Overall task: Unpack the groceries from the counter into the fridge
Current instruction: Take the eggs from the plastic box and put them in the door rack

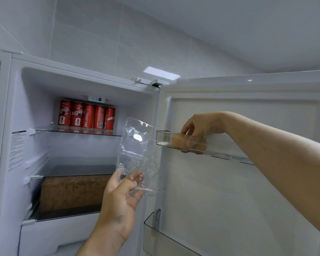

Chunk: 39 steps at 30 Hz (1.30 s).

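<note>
The white fridge [13, 126] stands open in front of me, its door [238, 191] swung to the right. My left hand [122, 200] holds a clear plastic egg carton [137, 150] upright by its lower edge, and the carton looks empty. My right hand [198, 128] reaches into the clear upper door bin [163, 138]. Its fingers curl around a brown egg [178, 140] inside the bin, seen through the plastic.
Several red cans [86, 117] line the back of the top glass shelf [78, 133]. A brown box [72, 193] fills the shelf below. A lower door bin [155, 235] sits at the bottom right. Grey wall tiles rise behind the fridge.
</note>
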Each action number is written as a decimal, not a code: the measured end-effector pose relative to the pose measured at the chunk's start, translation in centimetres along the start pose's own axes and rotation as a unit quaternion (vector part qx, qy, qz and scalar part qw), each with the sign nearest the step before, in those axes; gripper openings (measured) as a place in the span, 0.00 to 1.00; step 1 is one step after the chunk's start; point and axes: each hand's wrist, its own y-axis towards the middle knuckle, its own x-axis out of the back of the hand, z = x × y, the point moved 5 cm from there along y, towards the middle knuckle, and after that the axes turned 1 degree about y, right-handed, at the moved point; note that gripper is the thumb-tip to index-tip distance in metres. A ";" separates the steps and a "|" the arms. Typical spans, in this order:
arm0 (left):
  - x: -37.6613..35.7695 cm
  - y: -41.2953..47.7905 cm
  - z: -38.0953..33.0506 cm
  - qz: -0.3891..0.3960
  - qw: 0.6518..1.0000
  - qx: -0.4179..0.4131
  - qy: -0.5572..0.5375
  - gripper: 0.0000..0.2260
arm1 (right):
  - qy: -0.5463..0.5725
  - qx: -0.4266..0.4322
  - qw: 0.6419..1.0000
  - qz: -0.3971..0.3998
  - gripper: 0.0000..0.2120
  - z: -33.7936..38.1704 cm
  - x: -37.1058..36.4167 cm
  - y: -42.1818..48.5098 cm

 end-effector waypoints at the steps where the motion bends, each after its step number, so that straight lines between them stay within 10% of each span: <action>1: 0.0 0.1 0.0 0.002 1.000 0.000 -0.001 0.28 | -0.001 0.000 1.000 -0.001 0.19 0.0 0.0 0.1; 9: -0.4 -0.3 0.1 0.016 1.000 0.010 -0.015 0.17 | 0.004 -0.009 1.000 -0.015 0.17 0.2 0.9 -1.1; 15: 0.4 -0.3 0.1 0.028 0.999 0.019 -0.027 0.15 | 0.175 0.165 0.883 -0.403 0.03 5.7 -0.1 -9.0; 23: 5.0 -0.8 -0.2 -0.011 0.997 0.012 -0.078 0.27 | 0.372 0.091 0.874 -0.297 0.11 5.7 -15.5 -5.6; 28: 7.7 -1.7 -0.4 0.003 0.994 0.034 -0.107 0.35 | 0.607 -0.022 0.770 -0.196 0.07 5.0 -21.1 -2.0; 35: 9.6 -2.2 -1.4 0.042 0.995 0.070 -0.057 0.54 | 0.833 -0.025 0.552 0.000 0.33 7.8 -22.4 0.9; 39: 10.1 -2.4 -1.8 0.070 0.993 0.092 -0.029 0.52 | 0.829 -0.035 0.558 0.014 0.31 8.2 -21.7 1.4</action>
